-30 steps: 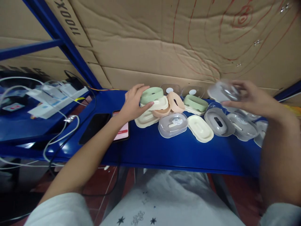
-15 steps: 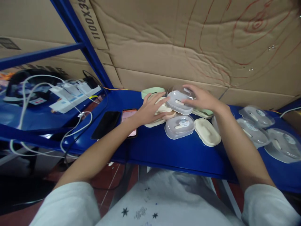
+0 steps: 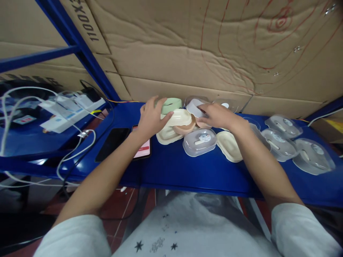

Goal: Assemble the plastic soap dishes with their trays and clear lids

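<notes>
My left hand (image 3: 153,119) is spread over the left side of a pile of plastic box parts. Its thumb lies by a cream tray (image 3: 180,117), its fingertips near a pale green box part (image 3: 172,103). My right hand (image 3: 218,116) has its fingers curled at the right edge of a pale grey tray (image 3: 193,107), which is tilted at the back of the pile. A peach-coloured part (image 3: 187,126) shows under the cream tray. In front lie a clear-lidded box (image 3: 199,142) with a round label and a loose cream piece (image 3: 229,146).
Several clear-lidded boxes, among them one at the front (image 3: 314,156), stand on the right of the blue table (image 3: 171,167). Two phones, a dark one (image 3: 112,144) and a lit one (image 3: 143,149), lie left of the pile. Farther left is a power strip (image 3: 72,110) with white cables. Cardboard (image 3: 166,53) walls the back.
The grey tray has moved back from the pile's top with my right hand. My left hand has shifted left and lifted off the cream pieces. The view has turned slightly.
</notes>
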Motion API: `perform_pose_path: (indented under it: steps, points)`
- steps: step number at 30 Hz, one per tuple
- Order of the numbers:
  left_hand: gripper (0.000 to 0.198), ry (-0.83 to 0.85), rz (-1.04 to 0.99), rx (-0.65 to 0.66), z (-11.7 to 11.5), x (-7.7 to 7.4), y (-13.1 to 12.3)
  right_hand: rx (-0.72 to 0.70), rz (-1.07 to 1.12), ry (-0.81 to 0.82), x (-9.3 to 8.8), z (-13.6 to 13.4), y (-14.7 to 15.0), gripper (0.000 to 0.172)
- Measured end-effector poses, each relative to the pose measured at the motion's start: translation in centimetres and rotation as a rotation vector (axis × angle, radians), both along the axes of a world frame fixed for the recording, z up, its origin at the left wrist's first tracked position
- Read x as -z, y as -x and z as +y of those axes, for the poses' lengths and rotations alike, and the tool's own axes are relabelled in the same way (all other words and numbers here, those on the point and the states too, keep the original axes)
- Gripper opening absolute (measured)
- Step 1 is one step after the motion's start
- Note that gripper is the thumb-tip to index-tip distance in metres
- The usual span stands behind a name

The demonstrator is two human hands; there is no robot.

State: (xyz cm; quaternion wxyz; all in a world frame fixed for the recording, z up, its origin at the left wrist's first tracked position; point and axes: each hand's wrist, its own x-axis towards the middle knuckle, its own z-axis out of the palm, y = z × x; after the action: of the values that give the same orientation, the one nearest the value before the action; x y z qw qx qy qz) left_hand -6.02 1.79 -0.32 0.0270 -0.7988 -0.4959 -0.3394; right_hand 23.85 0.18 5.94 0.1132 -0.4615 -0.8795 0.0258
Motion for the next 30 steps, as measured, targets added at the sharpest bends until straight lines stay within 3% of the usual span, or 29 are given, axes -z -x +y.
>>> perform_pose_path:
  steps: [6, 10, 14, 19, 26, 30]
  points:
    - [0.041, 0.055, -0.038, 0.162, 2.4, 1.1, 1.1, -0.027, 0.214, 0.165, 0.1, 1.2, -1.7, 0.057]
    - [0.039, 0.07, -0.097, 0.218, 2.7, 0.9, 1.2, -0.029, 0.311, 0.232, 0.1, 1.4, -2.2, 0.055]
    - [0.044, 0.058, -0.103, 0.236, 2.7, 0.9, 1.3, -0.016, 0.319, 0.18, -0.4, 1.4, -2.9, 0.046]
    - [0.052, 0.043, -0.117, 0.184, 2.5, 1.2, 1.2, 0.097, 0.209, 0.02, -2.0, 1.0, -4.3, 0.043]
    - [0.055, 0.048, -0.095, 0.158, 1.3, 0.7, 0.4, 0.322, 0.112, -0.127, -5.5, -3.8, -9.3, 0.048]
    - [0.053, 0.025, -0.02, 0.146, 0.1, -0.1, -0.2, 0.535, -0.015, 0.171, -4.0, -7.9, -13.8, 0.042]
